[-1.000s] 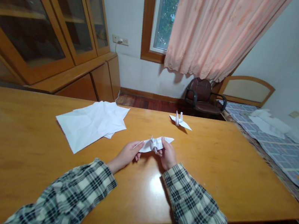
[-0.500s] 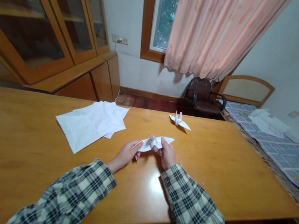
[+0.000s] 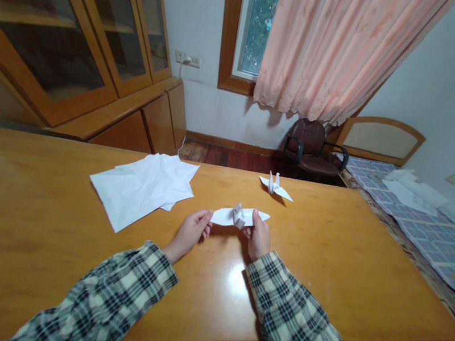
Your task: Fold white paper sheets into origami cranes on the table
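Bedroom in a home, by its furnishings. Right of the wooden table [image 3: 340,246]: bed [image 3: 402,212] with checked cover [image 3: 444,248] and arched headboard [image 3: 381,138]. Beyond the table: window [image 3: 259,25], pink curtain [image 3: 328,48], brown armchair [image 3: 307,140] with black armrests. Beyond the table's left part: glass-fronted wooden cabinet [image 3: 113,86].

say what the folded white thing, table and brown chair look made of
Folded white thing: likely matte paper, from its thin edges and folds.
Table: seemingly wood or veneer with a glossy finish, from the yellow-brown tone and bright glare.
Brown chair: perhaps leather or imitation leather, from its smooth, dark, faintly shiny look; too distant to settle.
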Demonstrator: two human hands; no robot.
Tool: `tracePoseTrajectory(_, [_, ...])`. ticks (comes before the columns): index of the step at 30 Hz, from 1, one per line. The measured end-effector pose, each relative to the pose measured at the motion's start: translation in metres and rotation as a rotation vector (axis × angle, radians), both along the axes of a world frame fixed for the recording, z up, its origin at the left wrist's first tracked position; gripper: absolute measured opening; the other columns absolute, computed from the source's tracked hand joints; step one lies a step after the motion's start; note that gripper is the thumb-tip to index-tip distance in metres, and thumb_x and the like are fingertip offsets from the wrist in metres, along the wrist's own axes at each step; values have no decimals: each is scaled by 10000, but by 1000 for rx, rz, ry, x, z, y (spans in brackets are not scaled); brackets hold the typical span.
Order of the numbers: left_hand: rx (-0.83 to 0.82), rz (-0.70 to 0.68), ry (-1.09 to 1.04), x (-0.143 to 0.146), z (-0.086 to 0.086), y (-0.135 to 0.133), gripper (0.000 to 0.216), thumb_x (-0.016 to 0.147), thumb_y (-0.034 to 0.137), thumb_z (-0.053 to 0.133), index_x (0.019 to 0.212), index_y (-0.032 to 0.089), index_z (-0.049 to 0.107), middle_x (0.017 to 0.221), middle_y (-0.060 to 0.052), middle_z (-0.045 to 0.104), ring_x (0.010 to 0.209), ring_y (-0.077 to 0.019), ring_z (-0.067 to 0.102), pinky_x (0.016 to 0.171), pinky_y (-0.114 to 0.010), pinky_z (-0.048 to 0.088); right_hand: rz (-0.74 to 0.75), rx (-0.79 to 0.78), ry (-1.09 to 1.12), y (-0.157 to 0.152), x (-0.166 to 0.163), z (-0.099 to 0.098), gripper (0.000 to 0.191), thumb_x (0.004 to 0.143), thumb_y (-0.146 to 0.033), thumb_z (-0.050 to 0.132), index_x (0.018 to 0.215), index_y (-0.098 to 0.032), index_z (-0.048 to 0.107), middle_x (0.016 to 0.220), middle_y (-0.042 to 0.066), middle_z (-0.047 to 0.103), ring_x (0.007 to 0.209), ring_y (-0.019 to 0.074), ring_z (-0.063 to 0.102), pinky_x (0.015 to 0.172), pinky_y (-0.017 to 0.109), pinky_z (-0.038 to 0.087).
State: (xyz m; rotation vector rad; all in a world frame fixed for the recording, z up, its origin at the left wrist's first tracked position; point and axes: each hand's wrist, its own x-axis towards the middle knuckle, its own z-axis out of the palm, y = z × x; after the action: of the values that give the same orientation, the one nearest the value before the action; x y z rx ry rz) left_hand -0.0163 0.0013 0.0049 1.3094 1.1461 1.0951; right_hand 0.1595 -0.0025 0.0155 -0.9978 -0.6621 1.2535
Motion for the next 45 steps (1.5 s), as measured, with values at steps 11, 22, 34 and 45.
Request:
tracePoseTrajectory(11, [-7, -1, -37, -2, -1, 2, 419, 807, 517, 495, 573, 175, 432, 445, 55, 442, 383, -61, 414, 381, -164, 316, -56, -23, 3, 1, 3, -1, 394, 710, -476, 639, 566, -187, 413, 414, -89, 346, 358, 44, 249, 353, 206, 161])
tracePoseTrajectory(22, [-91, -22, -223, -1, -1, 5, 387, 817, 512, 477, 638, 171, 447, 490, 54, 469, 403, -63, 446, 394, -171, 322, -70, -29, -40, 3, 7, -1, 380, 692, -489, 651, 600, -187, 440, 425, -87, 361, 359, 49, 260, 349, 209, 167])
tracePoseTrajectory(34, [-60, 23, -202, 0, 1, 6, 344, 813, 492, 492, 697, 171, 450, 525, 62, 466, 406, -50, 436, 388, -154, 307, -81, -35, -102, 3, 8, 3, 420, 706, -541, 600, 564, -202, 396, 395, -91, 336, 345, 55, 250, 349, 225, 161])
tracePoseTrajectory(45, [24, 115, -77, -2, 3, 7, 339, 824, 497, 472, 723, 174, 485, 534, 51, 488, 405, -57, 428, 371, -156, 283, -113, -34, -126, 5, 11, -4, 333, 696, -477, 645, 653, -202, 463, 419, -104, 348, 351, 55, 246, 341, 217, 157])
